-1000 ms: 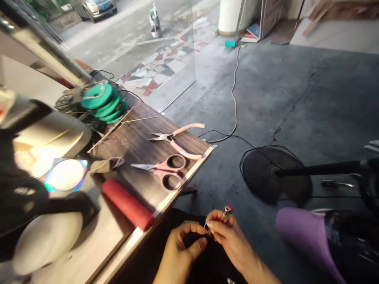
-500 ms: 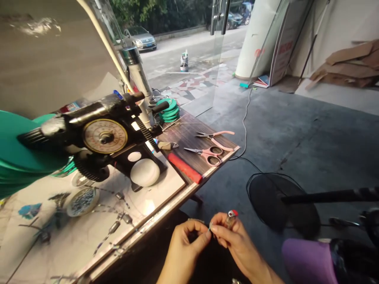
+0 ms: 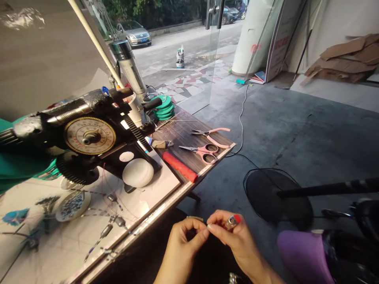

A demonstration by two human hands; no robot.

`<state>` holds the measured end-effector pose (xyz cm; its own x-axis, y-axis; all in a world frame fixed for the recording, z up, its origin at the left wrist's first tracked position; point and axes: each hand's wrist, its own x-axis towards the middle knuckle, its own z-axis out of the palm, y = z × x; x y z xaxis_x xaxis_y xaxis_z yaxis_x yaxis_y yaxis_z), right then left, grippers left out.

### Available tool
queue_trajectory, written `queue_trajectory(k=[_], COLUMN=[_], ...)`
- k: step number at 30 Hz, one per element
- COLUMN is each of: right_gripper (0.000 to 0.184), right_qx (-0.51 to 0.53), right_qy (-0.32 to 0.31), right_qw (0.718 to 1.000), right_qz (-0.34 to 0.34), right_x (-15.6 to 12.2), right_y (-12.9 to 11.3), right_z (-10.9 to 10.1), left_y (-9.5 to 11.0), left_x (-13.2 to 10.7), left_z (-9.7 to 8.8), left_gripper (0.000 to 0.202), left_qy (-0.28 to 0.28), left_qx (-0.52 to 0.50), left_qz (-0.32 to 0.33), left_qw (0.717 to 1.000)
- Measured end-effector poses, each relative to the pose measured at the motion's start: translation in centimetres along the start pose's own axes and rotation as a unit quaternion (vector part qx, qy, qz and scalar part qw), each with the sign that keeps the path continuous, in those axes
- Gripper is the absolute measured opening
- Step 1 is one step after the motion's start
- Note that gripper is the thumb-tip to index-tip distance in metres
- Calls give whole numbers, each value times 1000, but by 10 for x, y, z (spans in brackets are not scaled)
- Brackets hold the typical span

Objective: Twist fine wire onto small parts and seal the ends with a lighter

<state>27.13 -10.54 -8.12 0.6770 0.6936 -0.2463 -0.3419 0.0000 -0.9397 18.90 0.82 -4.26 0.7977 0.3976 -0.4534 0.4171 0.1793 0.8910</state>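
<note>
My left hand point(image 3: 186, 244) is closed in a pinch in front of the table edge, thumb against index finger. Its fingertips meet those of my right hand point(image 3: 233, 240), and the tiny thing between them is mostly hidden. A lighter point(image 3: 232, 221) with a red top and metal end is tucked in my curled right fingers, while that thumb and index finger also pinch. Along the back of my left index finger shows a narrow beige strip point(image 3: 194, 218). On the table nearby lie a red roll point(image 3: 180, 167), pink-handled scissors point(image 3: 204, 152) and pink-handled pliers point(image 3: 210, 135).
A black geared machine point(image 3: 89, 134) stands on the table at left. Near it are a white round pad point(image 3: 137, 172), a bowl of small beads point(image 3: 72, 205), beaded strands point(image 3: 111, 225) and green spools point(image 3: 164, 107). At right are a round black stand base point(image 3: 276, 195) and a purple object point(image 3: 302, 252).
The table and its things have shifted slightly left and up in view. The short teal strand seen between my fingertips is now hardly visible. The lighter's red top has turned to the right.
</note>
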Motion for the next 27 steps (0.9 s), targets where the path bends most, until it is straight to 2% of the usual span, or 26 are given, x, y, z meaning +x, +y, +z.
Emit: queue_trajectory(k=[3, 6, 14, 19, 23, 27], right_gripper=[15, 17, 19, 19, 20, 40], right_qx=[-40, -41, 136, 164, 163, 131], right_qy=[-4, -1, 17, 20, 14, 7], right_qw=[999, 999, 988, 983, 984, 989], right_qz=[-25, -22, 73, 85, 72, 61], right_x=[0, -1, 2, 1, 1, 3], right_y=[-7, -9, -4, -5, -3, -3], right_z=[-3, -5, -4, 0, 0, -7], left_y=[0, 2, 2, 3, 3, 6], left_x=[0, 0, 2, 2, 3, 2], left_z=[3, 4, 3, 4, 3, -1], left_gripper=[26, 26, 15, 21, 23, 21], left_qy=[-8, -16, -30, -35, -6, 60], left_qx=[-4, -8, -18, -21, -18, 53], left_qz=[-5, -7, -3, 6, 19, 35], left_qw=[1000, 1000, 999, 999, 1000, 996])
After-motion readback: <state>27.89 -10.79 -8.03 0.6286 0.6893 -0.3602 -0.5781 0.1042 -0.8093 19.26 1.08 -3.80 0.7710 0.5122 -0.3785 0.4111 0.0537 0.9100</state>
